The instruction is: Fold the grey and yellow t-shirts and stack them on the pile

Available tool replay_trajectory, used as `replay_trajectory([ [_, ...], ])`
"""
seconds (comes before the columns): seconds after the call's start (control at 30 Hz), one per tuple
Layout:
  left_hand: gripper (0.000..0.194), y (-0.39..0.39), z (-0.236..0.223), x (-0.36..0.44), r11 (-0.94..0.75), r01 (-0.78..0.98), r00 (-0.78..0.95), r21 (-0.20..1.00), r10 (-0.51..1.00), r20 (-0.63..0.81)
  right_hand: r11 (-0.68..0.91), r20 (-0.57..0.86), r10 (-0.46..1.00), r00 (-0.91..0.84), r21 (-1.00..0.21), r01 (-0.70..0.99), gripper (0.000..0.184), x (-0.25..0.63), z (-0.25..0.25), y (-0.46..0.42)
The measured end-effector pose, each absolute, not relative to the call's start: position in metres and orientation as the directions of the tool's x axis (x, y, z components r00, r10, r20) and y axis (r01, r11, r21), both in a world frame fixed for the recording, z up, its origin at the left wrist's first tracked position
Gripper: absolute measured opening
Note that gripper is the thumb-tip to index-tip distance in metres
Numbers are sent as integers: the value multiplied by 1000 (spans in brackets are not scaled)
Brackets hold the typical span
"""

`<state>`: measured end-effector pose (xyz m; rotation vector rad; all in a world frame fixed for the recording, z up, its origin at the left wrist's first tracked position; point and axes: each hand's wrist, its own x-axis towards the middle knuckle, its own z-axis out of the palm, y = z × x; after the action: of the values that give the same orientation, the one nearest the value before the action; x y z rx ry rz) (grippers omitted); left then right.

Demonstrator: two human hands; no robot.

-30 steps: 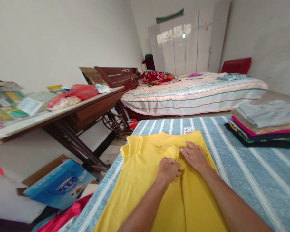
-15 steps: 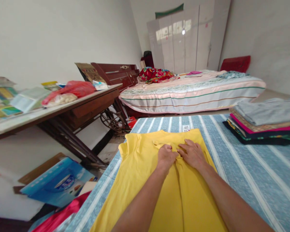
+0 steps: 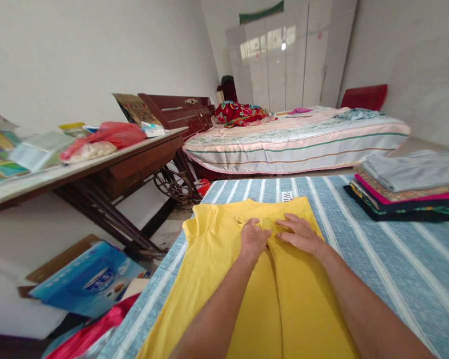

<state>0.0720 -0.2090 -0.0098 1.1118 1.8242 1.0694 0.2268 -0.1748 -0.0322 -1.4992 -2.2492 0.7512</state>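
A yellow shirt [image 3: 209,269] lies spread over the blue-and-white striped bedding [image 3: 362,279], its far edge short of a small printed label. A fold runs down its middle between my forearms. Near the neckline, my left hand [image 3: 253,240] is closed, pinching the cloth at the top of that fold; its fingertips are partly hidden. Just to the right, my right hand [image 3: 299,234] rests with fingers apart on the shirt. The two hands are close but not touching.
A stack of folded clothes [image 3: 411,189] stands on the bedding at the right. To the left are a cluttered table [image 3: 134,149] and a blue box [image 3: 93,279] below it. Another bed [image 3: 295,149] and a wardrobe [image 3: 277,70] are beyond.
My right hand has lifted its fingers slightly and moved a little away from my left hand. The left has shifted slightly left, still at the neckline. The shirt lies almost unchanged.
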Motion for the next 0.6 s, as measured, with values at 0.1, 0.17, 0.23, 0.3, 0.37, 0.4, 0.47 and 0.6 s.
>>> replay_trajectory([
  [0.1,47,-212,-9,73,280,259,-354,924,918,-179,304,-68,894,-444,-635,710,73,233,-29,-176],
  [0.17,48,-211,-8,74,272,244,-352,931,919,-177,321,-93,876,-473,-620,716,85,233,-27,-178],
  [0.23,48,-208,-8,75,262,244,-347,934,922,-168,329,-111,875,-471,-578,747,91,231,-24,-180],
  [0.3,49,-204,-8,76,251,261,-341,932,927,-154,325,-118,886,-448,-533,782,92,228,-22,-182],
  [0.37,50,-203,-9,76,239,290,-333,927,933,-136,319,-120,895,-430,-501,804,92,224,-21,-184],
  [0.4,51,-203,-10,77,233,306,-329,923,936,-127,320,-121,897,-426,-490,811,92,223,-21,-184],
  [0.47,52,-206,-10,78,221,335,-319,916,941,-111,325,-121,897,-425,-471,820,92,223,-23,-184],
  [0.6,50,-217,-11,81,202,389,-310,899,947,-79,347,-98,897,-432,-451,822,89,223,-28,-182],
])
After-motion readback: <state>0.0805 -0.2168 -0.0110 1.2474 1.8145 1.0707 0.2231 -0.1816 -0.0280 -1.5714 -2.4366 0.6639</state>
